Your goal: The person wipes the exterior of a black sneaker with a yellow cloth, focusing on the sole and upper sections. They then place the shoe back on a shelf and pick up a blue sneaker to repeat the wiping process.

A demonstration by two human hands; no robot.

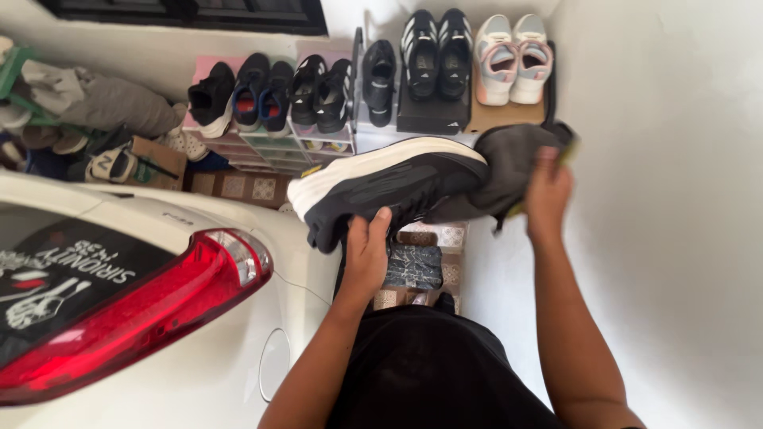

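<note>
The left hand [367,256] holds a black shoe [393,191] with a thick white sole. Its fingers are closed around the near side of the shoe, close to the middle. The shoe is up in the air, in the middle of the view, lying on its side with the white sole turned to the far side. Its toe points left.

The right hand [548,195] holds a dark grey cloth [505,171]. Its fingers are closed on the cloth, and a bit of yellow-green shows at the edge by the hand. The cloth touches the right end of the shoe, at the heel.

Far behind the shoe stands a shoe rack [278,151] against the wall. A row of dark shoes [270,95] sits on it. To the right of them, a black pair with white stripes [437,52] rests on a black box [433,115]. Next to that is a white and pink pair [513,56].

On the left, near, is the back of a white car [199,373] with a red tail light [135,318]. Far left there is a pile of clothes and shoes [87,119]. A white wall [675,199] fills the right side. The floor below the shoe has patterned tiles [445,238].
</note>
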